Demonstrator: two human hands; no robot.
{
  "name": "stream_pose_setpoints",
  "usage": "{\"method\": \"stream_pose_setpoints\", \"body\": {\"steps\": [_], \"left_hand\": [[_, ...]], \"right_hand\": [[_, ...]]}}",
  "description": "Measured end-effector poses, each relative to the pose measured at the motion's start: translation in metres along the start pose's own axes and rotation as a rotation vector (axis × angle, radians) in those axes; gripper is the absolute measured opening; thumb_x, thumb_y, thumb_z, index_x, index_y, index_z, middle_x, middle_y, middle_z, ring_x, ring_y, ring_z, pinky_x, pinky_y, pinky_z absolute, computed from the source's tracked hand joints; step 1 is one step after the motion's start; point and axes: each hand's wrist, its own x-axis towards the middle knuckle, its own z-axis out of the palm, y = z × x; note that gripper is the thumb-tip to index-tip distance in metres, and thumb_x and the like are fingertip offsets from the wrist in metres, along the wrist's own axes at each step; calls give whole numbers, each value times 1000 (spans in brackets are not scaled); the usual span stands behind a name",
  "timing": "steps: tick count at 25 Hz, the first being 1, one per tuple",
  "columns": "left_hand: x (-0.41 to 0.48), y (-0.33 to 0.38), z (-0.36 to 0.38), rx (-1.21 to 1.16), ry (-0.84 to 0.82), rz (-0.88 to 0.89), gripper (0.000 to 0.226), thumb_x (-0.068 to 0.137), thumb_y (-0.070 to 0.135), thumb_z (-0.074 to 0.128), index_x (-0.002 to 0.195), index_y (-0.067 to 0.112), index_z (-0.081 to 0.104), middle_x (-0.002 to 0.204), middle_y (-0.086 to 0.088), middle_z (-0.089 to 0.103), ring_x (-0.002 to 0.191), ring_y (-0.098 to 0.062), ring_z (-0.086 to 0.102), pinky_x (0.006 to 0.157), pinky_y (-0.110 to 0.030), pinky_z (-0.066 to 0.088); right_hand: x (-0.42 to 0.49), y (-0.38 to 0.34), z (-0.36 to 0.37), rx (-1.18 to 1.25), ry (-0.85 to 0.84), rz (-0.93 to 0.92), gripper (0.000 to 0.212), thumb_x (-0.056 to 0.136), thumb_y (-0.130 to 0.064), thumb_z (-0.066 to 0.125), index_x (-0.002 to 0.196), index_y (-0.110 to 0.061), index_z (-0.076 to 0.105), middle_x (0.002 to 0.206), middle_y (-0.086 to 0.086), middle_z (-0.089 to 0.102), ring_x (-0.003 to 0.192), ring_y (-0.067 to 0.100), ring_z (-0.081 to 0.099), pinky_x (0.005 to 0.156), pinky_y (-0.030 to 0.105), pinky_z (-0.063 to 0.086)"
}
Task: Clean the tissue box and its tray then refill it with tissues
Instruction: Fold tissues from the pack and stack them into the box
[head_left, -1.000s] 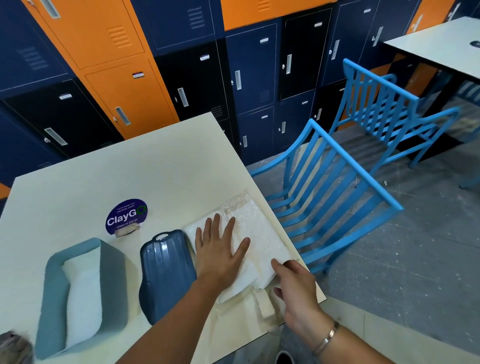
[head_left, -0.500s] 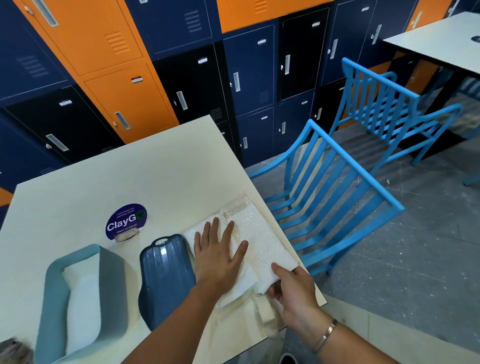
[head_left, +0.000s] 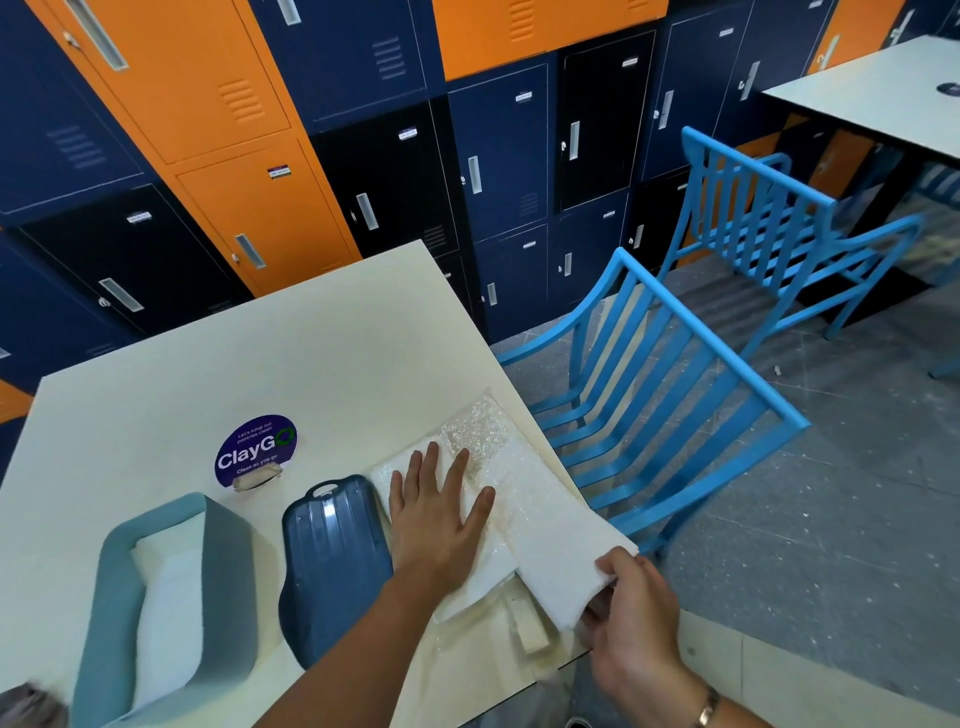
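We pressed our left grip (head_left: 434, 519) flat, fingers straight and spread, on the white tissue stack in its crinkled clear plastic wrap (head_left: 524, 488). The stack lay just beside the dark blue ribbed plastic tray (head_left: 332, 551), between the tray and the desk edge. Our right grip (head_left: 631, 608), with a metal bracelet at the wrist, was pinched round the stack's near end, thumb on top and fingers curled beneath. The stack's long axis ran from that held end away from us, roughly parallel to the tray's own length. The tray pointed its small looped end away from us.

On the tray's other side lay the pale teal plastic tissue box (head_left: 228, 587), its opening facing up. It lay lengthwise like the tray, with white tissues (head_left: 171, 597) inside. Just beyond the tray's looped end sat a round purple "ClayGo" sticker (head_left: 254, 449).

Everything rested on a cream matte desk (head_left: 311, 353). Past the stack from the tray stood two bright blue slatted metal chairs (head_left: 675, 395) on a grey concrete floor (head_left: 831, 519). Far beyond the tray rose a wall of orange, navy and black lockers (head_left: 249, 197).
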Motion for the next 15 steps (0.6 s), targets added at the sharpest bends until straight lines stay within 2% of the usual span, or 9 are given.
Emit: {"method": "stream_pose_setpoints", "body": {"steps": [3, 5, 9, 13, 15], "left_hand": [[0, 0, 1, 3, 3, 5, 87, 88, 81, -11, 161, 42, 14, 173, 2, 2, 158, -19, -10, 127, -45, -9], [0, 0, 2, 9, 7, 7, 86, 89, 81, -11, 161, 42, 14, 173, 2, 2, 158, -19, -10, 127, -46, -9], [1, -1, 3, -3, 21, 7, 86, 89, 80, -10, 161, 41, 17, 173, 1, 4, 159, -19, -8, 127, -46, -8], [0, 0, 2, -8, 18, 6, 85, 89, 80, -9, 161, 43, 16, 173, 2, 3, 158, -19, -9, 127, -45, -10], [1, 1, 2, 14, 13, 2, 80, 91, 79, -7, 161, 44, 13, 173, 4, 0, 158, -18, -10, 126, -44, -14]], "right_hand": [[-5, -2, 3, 55, -74, 92, 29, 89, -1, 63, 116, -12, 61, 109, 11, 71, 97, 32, 66, 71, 36, 54], [-5, 0, 7, 57, -110, 152, 34, 90, 1, 67, 122, -7, 61, 111, 14, 71, 97, 31, 67, 70, 36, 55], [-1, 1, 6, 60, -108, 182, 39, 86, 4, 72, 123, -5, 60, 112, 16, 72, 99, 32, 69, 68, 37, 57], [-9, -9, -11, -10, -47, 63, 36, 84, 8, 69, 116, -7, 63, 110, 16, 72, 96, 35, 68, 74, 41, 57], [-21, -24, -24, -22, -53, 24, 36, 83, 9, 68, 115, -8, 63, 108, 17, 72, 93, 35, 68, 73, 41, 56]]}}
